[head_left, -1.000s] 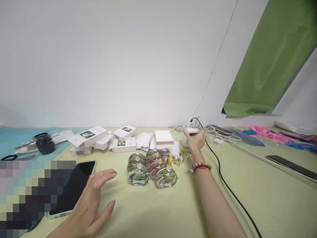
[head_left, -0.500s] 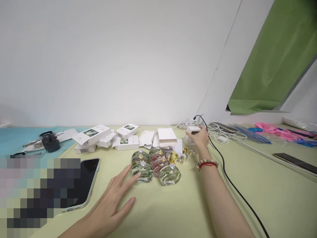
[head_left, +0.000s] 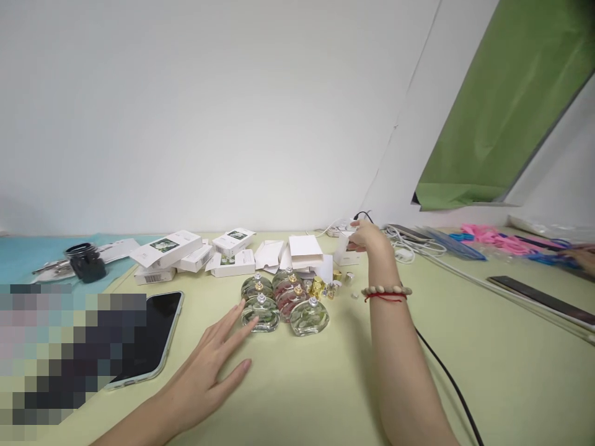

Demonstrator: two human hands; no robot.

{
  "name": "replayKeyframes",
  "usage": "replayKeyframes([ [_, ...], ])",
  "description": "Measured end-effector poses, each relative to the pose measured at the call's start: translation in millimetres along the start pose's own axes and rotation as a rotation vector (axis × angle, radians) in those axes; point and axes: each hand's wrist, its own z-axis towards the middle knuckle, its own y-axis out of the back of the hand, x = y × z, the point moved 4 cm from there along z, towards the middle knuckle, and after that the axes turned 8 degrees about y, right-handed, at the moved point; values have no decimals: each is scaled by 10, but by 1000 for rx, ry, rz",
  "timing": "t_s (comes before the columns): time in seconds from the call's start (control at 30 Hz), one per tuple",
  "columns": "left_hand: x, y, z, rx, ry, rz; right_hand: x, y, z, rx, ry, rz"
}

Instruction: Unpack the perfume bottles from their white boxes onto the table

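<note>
My left hand (head_left: 209,368) lies flat on the pale green table (head_left: 325,384), fingers spread, its fingertips touching the nearest of several round glass perfume bottles (head_left: 281,303). My right hand (head_left: 369,238) is lifted a little above the far side of the table, with its fingers closed on a small white box (head_left: 344,249). A bead and red string bracelet sits on that wrist. Small gold and silver caps (head_left: 325,288) lie beside the bottles, just below the right hand.
White printed cartons (head_left: 186,255) and flat white card sleeves (head_left: 302,251) lie behind the bottles. A phone (head_left: 149,337) lies at the left, a black jar (head_left: 85,261) beyond it. A black cable (head_left: 446,378) runs along the right; white cables (head_left: 413,248), pink items (head_left: 493,238) and a dark strip (head_left: 539,300) lie further right.
My left hand slid from beside the phone to the bottles. My right hand lifted the small white box off the table.
</note>
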Motion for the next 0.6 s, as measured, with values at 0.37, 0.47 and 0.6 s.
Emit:
replayKeyframes([
  [0.37,23,1,-26,-74,-58,-57,297,-410,-494,702,-112,-189],
  [0.47,32,-6,-32,-35,-42,-113,126,-426,-462,741,-145,-249],
  [0.6,55,-15,-31,29,30,-215,-88,-372,-459,762,-190,-312],
])
